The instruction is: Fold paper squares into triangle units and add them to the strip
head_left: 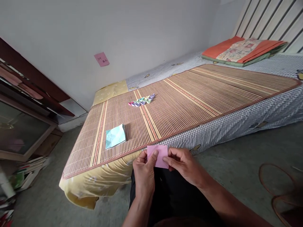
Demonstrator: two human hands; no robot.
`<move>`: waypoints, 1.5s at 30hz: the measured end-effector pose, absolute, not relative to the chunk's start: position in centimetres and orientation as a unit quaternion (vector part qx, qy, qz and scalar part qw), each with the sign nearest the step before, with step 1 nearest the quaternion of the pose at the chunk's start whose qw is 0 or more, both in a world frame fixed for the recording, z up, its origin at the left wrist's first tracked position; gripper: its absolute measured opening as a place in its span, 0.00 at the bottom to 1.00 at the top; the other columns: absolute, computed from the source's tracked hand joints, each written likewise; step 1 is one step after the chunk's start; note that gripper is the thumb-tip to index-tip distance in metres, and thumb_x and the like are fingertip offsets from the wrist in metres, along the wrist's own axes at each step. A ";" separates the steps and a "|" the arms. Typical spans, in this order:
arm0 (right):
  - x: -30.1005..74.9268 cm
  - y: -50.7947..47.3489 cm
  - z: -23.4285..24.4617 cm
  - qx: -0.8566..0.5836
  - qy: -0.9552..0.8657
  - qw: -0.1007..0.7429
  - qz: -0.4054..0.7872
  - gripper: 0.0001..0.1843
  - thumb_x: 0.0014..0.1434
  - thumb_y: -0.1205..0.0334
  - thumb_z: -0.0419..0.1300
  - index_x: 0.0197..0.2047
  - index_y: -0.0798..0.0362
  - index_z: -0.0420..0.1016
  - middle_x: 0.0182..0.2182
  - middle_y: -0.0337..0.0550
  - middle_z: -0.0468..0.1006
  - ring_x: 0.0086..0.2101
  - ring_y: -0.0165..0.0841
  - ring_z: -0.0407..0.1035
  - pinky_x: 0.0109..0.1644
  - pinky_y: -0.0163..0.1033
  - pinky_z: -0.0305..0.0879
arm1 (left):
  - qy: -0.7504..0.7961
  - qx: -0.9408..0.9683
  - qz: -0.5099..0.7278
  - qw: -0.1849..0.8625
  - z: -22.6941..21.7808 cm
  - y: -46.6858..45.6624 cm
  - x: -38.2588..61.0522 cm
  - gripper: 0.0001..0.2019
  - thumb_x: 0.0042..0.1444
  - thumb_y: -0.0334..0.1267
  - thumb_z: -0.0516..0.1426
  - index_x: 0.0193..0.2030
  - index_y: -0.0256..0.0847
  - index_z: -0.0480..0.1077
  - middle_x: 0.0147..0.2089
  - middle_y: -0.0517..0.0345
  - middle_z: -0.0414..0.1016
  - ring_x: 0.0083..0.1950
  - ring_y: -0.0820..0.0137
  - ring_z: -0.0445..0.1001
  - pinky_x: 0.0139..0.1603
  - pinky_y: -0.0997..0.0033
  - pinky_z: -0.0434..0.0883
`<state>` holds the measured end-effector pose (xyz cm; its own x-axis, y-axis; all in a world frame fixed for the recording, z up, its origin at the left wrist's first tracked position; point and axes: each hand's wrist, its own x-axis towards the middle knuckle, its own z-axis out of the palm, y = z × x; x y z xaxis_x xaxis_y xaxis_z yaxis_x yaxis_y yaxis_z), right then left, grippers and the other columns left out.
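A small square of pink paper [162, 154] is held up between my two hands, in front of the bed's near edge. My left hand [145, 167] grips its left side, thumb lying across the front face. On the right side, my right hand [181, 162] pinches the paper between thumb and fingers. The fingers behind the sheet are partly hidden. Beyond, on the bamboo mat, lies a light blue creased paper square [115, 136]. Farther back sits a zigzag strip of folded multicoloured paper [142, 100].
The bamboo mat [180, 101] covers a bed with checked and yellow cloth. Folded orange floral bedding [243, 52] lies at the far right. A pink note [101, 59] is stuck on the wall. A glass-fronted cabinet [26, 129] stands left; a looped cord [276, 176] lies on the floor right.
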<state>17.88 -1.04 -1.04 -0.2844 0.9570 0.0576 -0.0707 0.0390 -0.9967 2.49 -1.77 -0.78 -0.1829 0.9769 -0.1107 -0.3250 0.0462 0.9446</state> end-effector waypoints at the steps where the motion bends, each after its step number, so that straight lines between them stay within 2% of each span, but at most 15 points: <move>1: 17.9 -1.1 -1.0 -0.394 -0.568 0.449 0.566 0.18 0.63 0.50 0.65 0.28 0.53 0.72 0.22 0.36 0.71 0.25 0.30 0.69 0.30 0.35 0.65 | 0.484 0.341 0.606 0.532 -0.9 -1.7 2.3 0.12 0.51 0.41 0.71 0.34 0.35 0.80 0.27 0.60 0.76 0.27 0.74 0.71 0.27 0.77 0.68; 9: 17.8 -1.6 -1.3 -0.383 -0.581 0.436 0.571 0.16 0.64 0.53 0.65 0.28 0.53 0.72 0.23 0.36 0.72 0.25 0.29 0.67 0.30 0.34 0.63 | 0.495 0.333 0.628 0.500 -0.8 -0.4 1.0 0.14 0.51 0.44 0.71 0.33 0.36 0.76 0.26 0.62 0.75 0.25 0.77 0.68 0.26 0.79 0.66; 11: 17.9 -1.5 -1.3 -0.392 -0.572 0.449 0.563 0.17 0.64 0.53 0.64 0.28 0.53 0.72 0.22 0.36 0.71 0.24 0.29 0.67 0.30 0.34 0.62 | 0.493 0.346 0.619 0.504 -0.2 -0.7 0.8 0.14 0.54 0.46 0.69 0.40 0.39 0.77 0.31 0.60 0.78 0.29 0.74 0.72 0.29 0.77 0.69; 13: 18.0 -1.4 -1.2 -0.405 -0.561 0.463 0.553 0.17 0.65 0.53 0.62 0.28 0.53 0.71 0.21 0.35 0.70 0.24 0.29 0.66 0.30 0.34 0.61 | 0.501 0.410 0.585 0.489 0.4 -1.5 0.7 0.18 0.59 0.44 0.67 0.54 0.42 0.76 0.38 0.56 0.81 0.37 0.69 0.77 0.38 0.73 0.73; 15: 18.0 -1.2 -1.1 -0.415 -0.553 0.470 0.548 0.16 0.64 0.53 0.62 0.28 0.53 0.71 0.21 0.35 0.70 0.23 0.28 0.65 0.28 0.34 0.60 | 0.494 0.492 0.541 0.470 0.9 -2.4 0.6 0.20 0.59 0.42 0.66 0.58 0.44 0.76 0.41 0.55 0.81 0.39 0.69 0.77 0.43 0.71 0.73; 18: 17.9 -1.1 -1.0 -0.421 -0.553 0.468 0.545 0.16 0.63 0.55 0.62 0.26 0.53 0.69 0.19 0.33 0.67 0.21 0.27 0.62 0.26 0.33 0.57 | 0.526 0.536 0.483 0.450 1.0 -3.1 0.6 0.14 0.57 0.41 0.68 0.49 0.42 0.83 0.31 0.60 0.77 0.27 0.76 0.67 0.30 0.77 0.66; 20: 17.8 -1.1 -0.9 -0.419 -0.555 0.463 0.550 0.16 0.63 0.55 0.63 0.26 0.52 0.69 0.19 0.33 0.68 0.21 0.28 0.63 0.26 0.33 0.59 | 0.537 0.499 0.482 0.480 0.8 -2.9 0.7 0.12 0.54 0.41 0.69 0.45 0.41 0.85 0.25 0.63 0.73 0.23 0.79 0.60 0.24 0.79 0.60; 22: 18.0 -1.1 -0.8 -0.411 -0.558 0.453 0.561 0.17 0.64 0.53 0.62 0.27 0.52 0.70 0.21 0.35 0.70 0.22 0.29 0.66 0.27 0.34 0.62 | 0.523 0.428 0.508 0.534 0.5 -2.3 0.8 0.13 0.50 0.40 0.72 0.42 0.40 0.85 0.24 0.62 0.74 0.23 0.79 0.62 0.24 0.80 0.61; 26: 18.8 -1.0 -0.5 -0.397 -0.578 0.456 0.547 0.18 0.69 0.51 0.59 0.29 0.52 0.72 0.25 0.37 0.73 0.26 0.30 0.69 0.31 0.35 0.66 | 0.492 0.335 0.538 0.598 0.6 -1.1 0.9 0.16 0.40 0.42 0.76 0.37 0.39 0.86 0.30 0.57 0.80 0.30 0.76 0.70 0.31 0.81 0.69; 30: 19.5 -1.1 -0.2 -0.430 -0.607 0.502 0.441 0.07 0.69 0.57 0.60 0.41 0.50 0.75 0.31 0.37 0.76 0.31 0.32 0.72 0.37 0.36 0.70 | 0.487 0.297 0.516 0.638 1.0 -0.6 0.7 0.18 0.37 0.44 0.76 0.34 0.35 0.86 0.33 0.50 0.82 0.28 0.76 0.70 0.26 0.81 0.69; 32: 19.7 -1.2 0.0 -0.433 -0.641 0.521 0.361 0.05 0.69 0.61 0.60 0.46 0.50 0.76 0.38 0.41 0.77 0.37 0.34 0.74 0.42 0.38 0.71 | 0.486 0.284 0.512 0.649 1.0 -0.5 0.6 0.18 0.37 0.44 0.76 0.34 0.34 0.86 0.34 0.49 0.83 0.29 0.75 0.71 0.26 0.81 0.70; 35: 19.7 -1.4 0.3 -0.410 -0.700 0.525 0.257 0.10 0.68 0.68 0.59 0.50 0.47 0.77 0.46 0.44 0.75 0.48 0.37 0.72 0.52 0.42 0.70 | 0.482 0.276 0.510 0.657 0.8 -0.6 0.6 0.18 0.38 0.45 0.75 0.33 0.32 0.85 0.33 0.48 0.83 0.28 0.75 0.71 0.25 0.80 0.70; 37: 19.7 -1.5 0.6 -0.383 -0.735 0.510 0.230 0.14 0.67 0.71 0.59 0.52 0.46 0.76 0.49 0.44 0.74 0.52 0.38 0.70 0.56 0.45 0.68 | 0.480 0.278 0.508 0.659 0.6 -0.6 0.5 0.18 0.40 0.46 0.75 0.32 0.32 0.85 0.31 0.49 0.82 0.27 0.75 0.71 0.24 0.80 0.70; 41: 19.5 -1.6 1.1 -0.355 -0.784 0.466 0.208 0.18 0.64 0.76 0.60 0.51 0.44 0.76 0.50 0.44 0.75 0.52 0.40 0.69 0.58 0.49 0.66 | 0.475 0.291 0.502 0.662 0.4 -0.6 0.5 0.19 0.42 0.48 0.74 0.31 0.32 0.84 0.27 0.51 0.80 0.25 0.76 0.69 0.25 0.78 0.69; 45: 19.2 -1.8 1.1 -0.358 -0.797 0.445 0.197 0.15 0.63 0.75 0.61 0.46 0.46 0.77 0.47 0.44 0.77 0.50 0.41 0.70 0.57 0.51 0.66 | 0.470 0.322 0.489 0.661 0.3 -0.9 0.7 0.18 0.47 0.48 0.72 0.32 0.31 0.84 0.25 0.52 0.79 0.24 0.74 0.69 0.26 0.75 0.67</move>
